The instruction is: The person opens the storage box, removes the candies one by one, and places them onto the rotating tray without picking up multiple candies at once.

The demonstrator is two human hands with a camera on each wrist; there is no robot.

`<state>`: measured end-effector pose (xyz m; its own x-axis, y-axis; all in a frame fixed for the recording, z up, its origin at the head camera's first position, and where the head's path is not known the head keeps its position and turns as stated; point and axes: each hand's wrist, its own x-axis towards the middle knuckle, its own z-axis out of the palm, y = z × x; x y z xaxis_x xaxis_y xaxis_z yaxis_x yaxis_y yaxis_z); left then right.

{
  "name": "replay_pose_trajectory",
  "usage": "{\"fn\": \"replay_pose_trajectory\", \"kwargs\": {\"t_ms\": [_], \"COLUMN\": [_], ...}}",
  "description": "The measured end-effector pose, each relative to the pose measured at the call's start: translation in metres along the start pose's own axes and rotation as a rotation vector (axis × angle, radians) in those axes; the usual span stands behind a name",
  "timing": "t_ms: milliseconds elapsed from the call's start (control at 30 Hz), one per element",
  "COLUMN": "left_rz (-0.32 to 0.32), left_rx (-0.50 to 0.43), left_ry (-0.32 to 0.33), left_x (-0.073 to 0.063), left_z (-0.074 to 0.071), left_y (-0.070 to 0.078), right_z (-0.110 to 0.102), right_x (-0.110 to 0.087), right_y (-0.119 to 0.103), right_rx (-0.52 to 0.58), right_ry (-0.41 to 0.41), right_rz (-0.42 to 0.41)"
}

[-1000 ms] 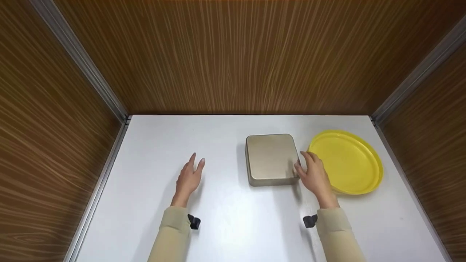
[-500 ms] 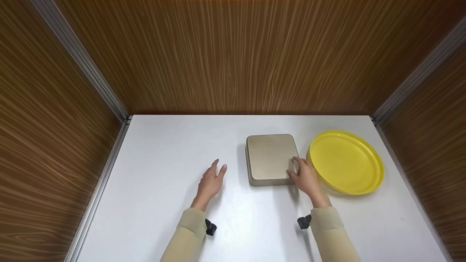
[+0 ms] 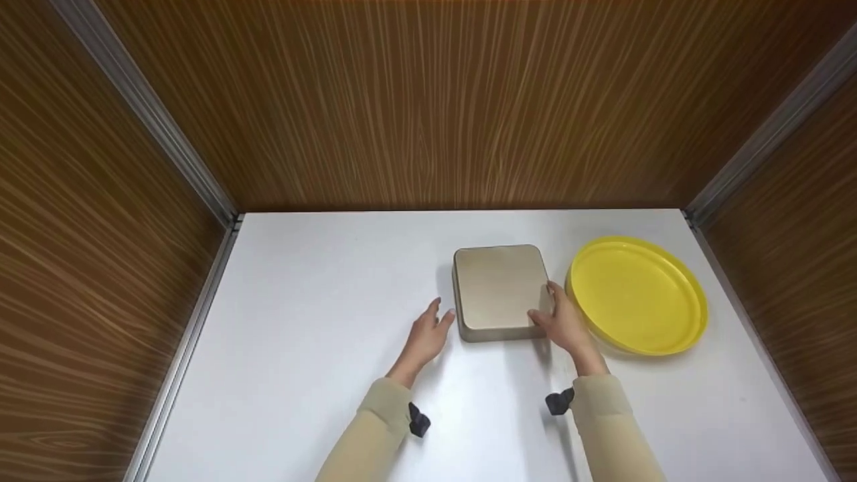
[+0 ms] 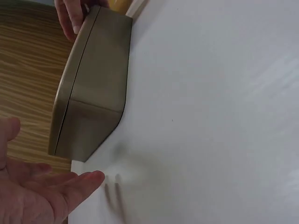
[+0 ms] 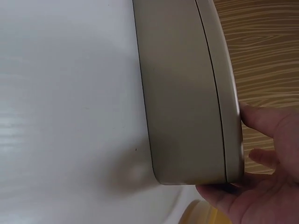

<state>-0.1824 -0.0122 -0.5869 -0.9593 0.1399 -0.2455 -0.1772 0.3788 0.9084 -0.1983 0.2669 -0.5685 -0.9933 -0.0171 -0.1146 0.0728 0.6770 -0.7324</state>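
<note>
A square, champagne-coloured metal tin (image 3: 503, 286) with rounded corners lies on the white table (image 3: 321, 288), its lid on. My right hand (image 3: 566, 326) holds the tin's near right corner. In the right wrist view, the thumb (image 5: 261, 117) touches the lid's top and the fingers (image 5: 215, 195) lie along the right side, partly hidden behind the tin. To the left of the tin is my left hand (image 3: 427, 338), thumb and fingers spread, nothing held. The left wrist view shows a gap between its fingers (image 4: 86, 184) and the tin's side (image 4: 86, 126).
A round yellow plastic tray (image 3: 639, 298) with a raised rim lies just right of my right hand. Wood-grain panels (image 3: 428, 107) enclose the table at the back and both sides, with metal profiles (image 3: 177, 147) at the corners.
My left hand has moved right, close to the tin. The right hand has shifted slightly left from beside the tin and taken hold of its near right corner. The tin stays put.
</note>
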Motion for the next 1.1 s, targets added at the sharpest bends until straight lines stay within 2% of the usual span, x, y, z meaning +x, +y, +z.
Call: {"fn": "replay_pose_trajectory", "kwargs": {"t_ms": [167, 333, 433, 700, 833, 1100], "left_rz": [0.004, 0.088, 0.12, 0.08, 0.07, 0.082], "left_rx": [-0.04, -0.026, -0.019, -0.033, -0.024, 0.038], "left_ry": [-0.011, -0.041, -0.037, -0.015, 0.03, 0.12], "left_x": [0.001, 0.002, 0.002, 0.001, 0.002, -0.004], "left_z": [0.014, 0.02, 0.02, 0.01, 0.002, -0.015], "left_y": [0.005, 0.011, 0.013, 0.014, 0.012, -0.004], "right_z": [0.0, 0.002, 0.004, 0.013, 0.02, 0.041], "right_x": [0.001, 0.0, -0.001, -0.007, -0.007, -0.012], "right_y": [0.0, -0.001, -0.002, -0.01, -0.017, -0.027], "right_rx": [0.031, 0.032, 0.024, 0.029, 0.022, 0.016], "right_ry": [-0.047, -0.048, -0.028, -0.018, -0.016, -0.023], "right_rz": [0.07, 0.072, 0.061, 0.078, 0.077, 0.063]}}
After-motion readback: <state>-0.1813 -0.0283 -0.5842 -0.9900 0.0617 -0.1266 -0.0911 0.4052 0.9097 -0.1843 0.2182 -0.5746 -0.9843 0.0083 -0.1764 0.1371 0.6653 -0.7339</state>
